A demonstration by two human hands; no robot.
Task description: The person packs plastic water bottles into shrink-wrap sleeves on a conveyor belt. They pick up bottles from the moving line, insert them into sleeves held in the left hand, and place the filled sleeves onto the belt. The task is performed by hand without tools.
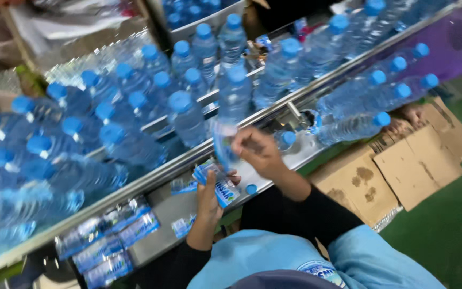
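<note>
Left hand (209,195), wrist bent upward, clasps a stack of bottle labels (221,184); right hand (258,152), raised just beyond, pinches one blue label sleeve (223,143) beside the water bottles (188,118).

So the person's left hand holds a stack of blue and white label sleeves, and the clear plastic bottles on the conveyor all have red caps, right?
Not quite: the head view shows the clear plastic bottles on the conveyor with blue caps, not red. The rest stands: the left hand holds a stack of blue and white label sleeves.
</note>
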